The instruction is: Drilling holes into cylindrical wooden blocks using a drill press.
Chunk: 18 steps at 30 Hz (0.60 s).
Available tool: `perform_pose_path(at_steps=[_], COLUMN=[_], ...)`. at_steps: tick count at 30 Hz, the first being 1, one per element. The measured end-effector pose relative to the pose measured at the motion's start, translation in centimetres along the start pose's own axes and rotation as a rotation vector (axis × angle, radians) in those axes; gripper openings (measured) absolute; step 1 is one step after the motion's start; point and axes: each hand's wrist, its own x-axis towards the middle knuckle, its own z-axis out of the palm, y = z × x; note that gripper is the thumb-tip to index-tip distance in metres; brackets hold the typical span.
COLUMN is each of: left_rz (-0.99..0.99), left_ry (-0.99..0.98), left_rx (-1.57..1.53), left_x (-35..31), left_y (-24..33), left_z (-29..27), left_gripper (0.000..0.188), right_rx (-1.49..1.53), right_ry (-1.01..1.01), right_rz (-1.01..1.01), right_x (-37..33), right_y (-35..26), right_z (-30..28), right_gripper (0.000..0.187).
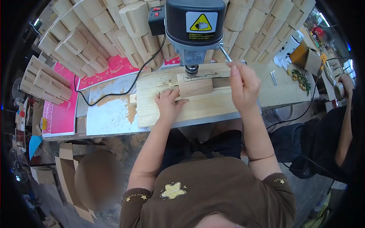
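A pale half-round wooden block (195,88) lies in a wooden jig (224,99) under the chuck (191,70) of a dark drill press (195,22). My left hand (169,104) rests at the block's left end, its fingertips against the wood and its thumb along the jig's front strip, holding the block in place. My right hand (245,85) is closed around the end of the press's metal lever (226,52), and its fingers hide the lever's tip. The bit's tip cannot be made out behind the block and jig.
Tall stacks of slotted wooden blocks (137,22) stand behind the press, with more at the left (47,79). A black cable (125,93) loops over a sawdust-strewn white board (108,117). At right lie a metal piece (273,78) and a cardboard box (306,57); another person (323,133) is nearby.
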Motion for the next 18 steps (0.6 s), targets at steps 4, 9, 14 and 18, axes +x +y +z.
perform_pose_path(at_steps=[4,9,14,18], left_rz=[-0.019,0.049,0.098,0.046], left_ry=[-0.027,0.016,0.071,-0.012], left_rx=[-0.048,-0.016,-0.053,-0.041], left_x=[0.4,0.6,-0.3,-0.2], left_y=[0.4,0.2,-1.4,0.2], left_z=[-0.3,1.1,1.3,-0.3], left_gripper=[0.05,0.042,0.032,0.029], right_rx=[0.019,-0.01,0.032,0.006], right_ry=[0.049,0.111,0.145,0.191], right_rz=[-0.103,-0.183,-0.28,-0.226], right_x=[-3.3,-4.7,-3.8,3.6], right_y=[3.0,6.0,5.1,0.8], right_z=[2.4,3.6,3.1,1.1], right_gripper=[0.01,0.018,0.016,0.01])
